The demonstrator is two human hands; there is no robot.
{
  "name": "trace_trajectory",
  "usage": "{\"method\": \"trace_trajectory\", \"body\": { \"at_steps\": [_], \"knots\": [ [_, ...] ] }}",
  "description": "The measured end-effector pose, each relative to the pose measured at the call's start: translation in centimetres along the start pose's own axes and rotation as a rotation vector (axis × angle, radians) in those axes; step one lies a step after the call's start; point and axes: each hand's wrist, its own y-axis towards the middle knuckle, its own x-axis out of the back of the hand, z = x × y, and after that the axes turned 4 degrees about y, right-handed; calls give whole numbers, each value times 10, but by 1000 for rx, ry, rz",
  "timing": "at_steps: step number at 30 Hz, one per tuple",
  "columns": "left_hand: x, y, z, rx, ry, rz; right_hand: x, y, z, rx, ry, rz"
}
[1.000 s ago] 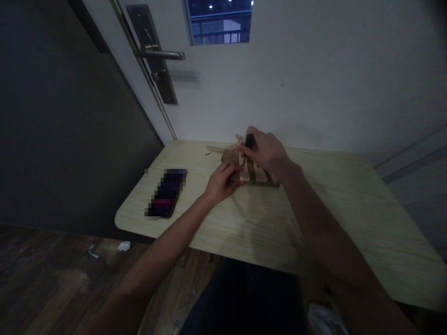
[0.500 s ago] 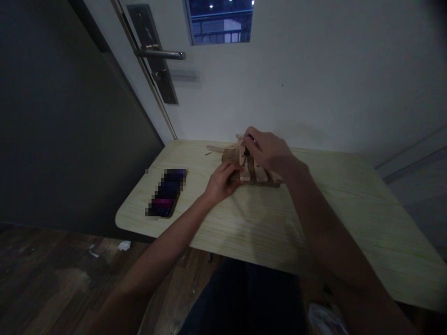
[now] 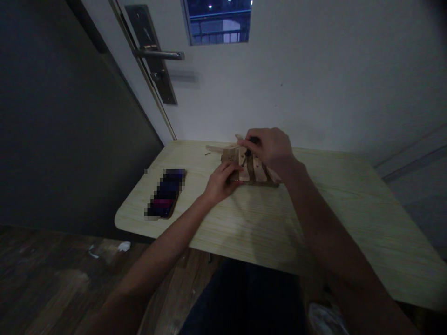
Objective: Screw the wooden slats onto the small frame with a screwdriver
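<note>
A small wooden board [image 3: 231,154] lies flat on the table, dark brown with paler wood strips [image 3: 259,173] across it. My left hand [image 3: 222,182] closes on its near left corner, fingers on top and thumb at the front edge. Above the board, my right hand [image 3: 274,148] is wrapped around the black handle of a screwdriver [image 3: 248,152]. The screwdriver tilts, its tip pointing down at the left pale strip near my left fingertips. Whether a screw sits under the tip is too small to tell. Thin wood pieces [image 3: 214,149] lie behind the board.
A small screw or nail [image 3: 208,153] lies left of the board. A phone [image 3: 166,193] rests on the left of the pale wooden table [image 3: 349,209]. Behind the table stands a white door with a metal handle [image 3: 160,55]. White scraps [image 3: 124,246] lie on the floor.
My right hand has turned and shifted slightly right around the screwdriver handle, its fingers now more stretched across the top. My left hand and the board stay in place.
</note>
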Motion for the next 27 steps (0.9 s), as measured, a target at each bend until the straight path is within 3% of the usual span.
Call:
{"method": "trace_trajectory", "body": {
  "at_steps": [14, 27],
  "knots": [
    [0, -1, 2, -1, -9, 2, -4, -3, -6, 55, 199, 130],
    [0, 0, 0, 10, -13, 9, -9, -1, -2, -50, 139, -32]
  ]
}}
